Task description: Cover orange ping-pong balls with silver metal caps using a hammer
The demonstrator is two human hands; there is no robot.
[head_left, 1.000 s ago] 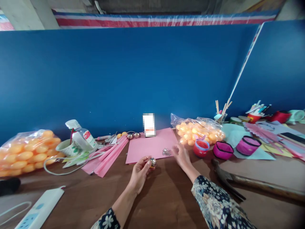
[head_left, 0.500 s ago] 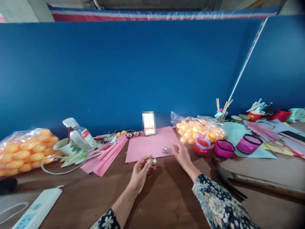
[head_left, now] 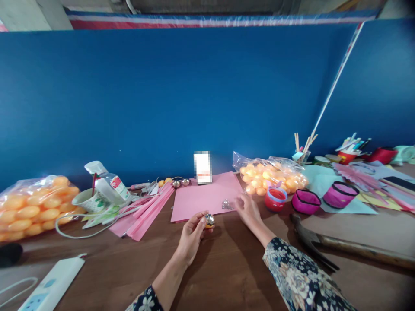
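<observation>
My left hand pinches a small orange ball with a silver metal cap just in front of the pink paper sheet. My right hand lies with fingers stretched out at the sheet's right corner, fingertips close to a small heap of silver metal bits on the paper. Whether it touches them I cannot make out.
A bag of orange balls lies right of the sheet, another bag far left. Red cup and two magenta cups stand right. A hammer lies at right. Pink paper strips, a bottle, a power strip lie left.
Hardly anything has moved. The view has shifted slightly; both hands stay in the same places.
</observation>
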